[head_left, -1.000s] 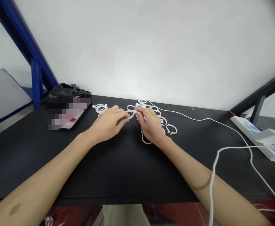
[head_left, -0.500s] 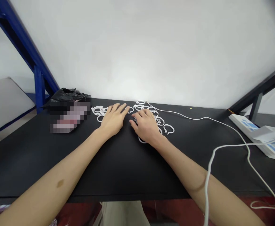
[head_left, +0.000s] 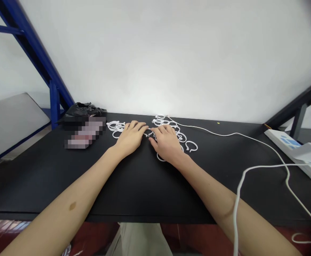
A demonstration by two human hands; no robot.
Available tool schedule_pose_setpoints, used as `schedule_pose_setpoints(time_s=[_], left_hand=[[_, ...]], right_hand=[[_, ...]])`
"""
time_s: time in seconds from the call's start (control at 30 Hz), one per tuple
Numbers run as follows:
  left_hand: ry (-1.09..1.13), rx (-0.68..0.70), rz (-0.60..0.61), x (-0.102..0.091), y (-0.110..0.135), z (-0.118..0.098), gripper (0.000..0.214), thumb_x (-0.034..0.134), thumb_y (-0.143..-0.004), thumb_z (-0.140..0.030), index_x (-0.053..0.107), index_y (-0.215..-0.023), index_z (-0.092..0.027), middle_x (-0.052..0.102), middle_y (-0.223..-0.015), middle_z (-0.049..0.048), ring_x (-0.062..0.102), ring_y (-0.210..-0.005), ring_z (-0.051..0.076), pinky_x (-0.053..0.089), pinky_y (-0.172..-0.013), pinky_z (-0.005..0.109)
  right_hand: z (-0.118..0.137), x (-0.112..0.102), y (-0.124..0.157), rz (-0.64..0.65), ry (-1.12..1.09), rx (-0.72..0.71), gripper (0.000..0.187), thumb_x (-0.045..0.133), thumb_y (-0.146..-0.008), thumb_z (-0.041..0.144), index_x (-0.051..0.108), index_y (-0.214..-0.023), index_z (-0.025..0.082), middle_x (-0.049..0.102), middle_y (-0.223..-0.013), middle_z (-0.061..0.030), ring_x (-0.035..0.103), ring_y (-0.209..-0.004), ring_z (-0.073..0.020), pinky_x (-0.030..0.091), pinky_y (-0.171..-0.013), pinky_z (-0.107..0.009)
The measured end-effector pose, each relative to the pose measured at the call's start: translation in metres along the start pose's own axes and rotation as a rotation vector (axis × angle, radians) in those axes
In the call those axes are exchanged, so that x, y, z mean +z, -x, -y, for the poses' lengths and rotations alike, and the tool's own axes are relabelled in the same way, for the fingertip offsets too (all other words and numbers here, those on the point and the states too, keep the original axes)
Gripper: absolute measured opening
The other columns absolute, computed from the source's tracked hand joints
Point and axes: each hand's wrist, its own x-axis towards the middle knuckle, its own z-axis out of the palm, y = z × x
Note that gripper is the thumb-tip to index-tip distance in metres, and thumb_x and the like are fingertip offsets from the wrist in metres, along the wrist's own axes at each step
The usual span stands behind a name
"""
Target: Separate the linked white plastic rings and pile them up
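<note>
The work at the counter [head_left: 134, 192] looks partway along to me, though I judge that only from how the rings lie. One small set of white rings [head_left: 113, 126] sits together beyond and to the left of my left hand [head_left: 130, 138], some of them overlapping. A looser, larger spread of rings [head_left: 181, 137] lies under and beyond my right hand [head_left: 167, 142], and a single gapped ring [head_left: 196, 144] rests a little apart at its right edge. If the left set is the finished one, most of them are left to handle, but I cannot tell whether any ring differs from the rest. Between my two hands there is one more ring [head_left: 151, 133], only partly visible, right by my fingertips; whether I touch it is too small to make out. My left grip is palm down with the fingers stretched out and the thumb hidden, so I cannot tell if it holds anything. My right grip is fairly wide, thumb standing off from the index finger, with nothing seen pinched between them, while its palm covers part of the spread.
</note>
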Motion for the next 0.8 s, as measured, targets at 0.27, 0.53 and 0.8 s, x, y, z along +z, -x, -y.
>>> schedule_pose_setpoints(time_s=[0.27,0.53,0.8], left_hand=[[0.022,0.036,-0.003,-0.006,0.011,-0.006,0.026,0.041,-0.098,-0.025,0.066,-0.098,-0.016,0.064,-0.102,0.0122,0.048,-0.100,0.030,0.041,-0.084,0.045],[0.271,-0.062,-0.157,-0.023,0.013,-0.015,0.019,0.040,-0.099,-0.023,0.058,-0.093,-0.021,0.063,-0.096,0.0063,0.047,-0.091,0.025,0.041,-0.083,0.042],[0.437,-0.026,-0.099,-0.024,0.013,-0.013,0.014,0.044,-0.098,-0.026,0.056,-0.094,-0.020,0.065,-0.091,0.0033,0.050,-0.087,0.022,0.044,-0.079,0.037]], right_hand=[[-0.002,0.003,0.002,0.006,-0.038,-0.076,0.020,0.057,-0.092,0.029,0.070,-0.102,0.017,0.068,-0.107,-0.0111,0.047,-0.115,-0.0299,0.038,-0.100,-0.045],[0.001,-0.003,-0.001,-0.111,-0.207,0.037,0.029,0.042,-0.098,0.022,0.063,-0.118,0.018,0.070,-0.112,-0.0093,0.054,-0.105,-0.0263,0.043,-0.093,-0.042],[0.000,-0.007,-0.004,-0.156,-0.431,0.115,0.022,0.047,-0.095,0.019,0.066,-0.107,0.016,0.073,-0.102,-0.0073,0.059,-0.097,-0.0225,0.047,-0.088,-0.036]])
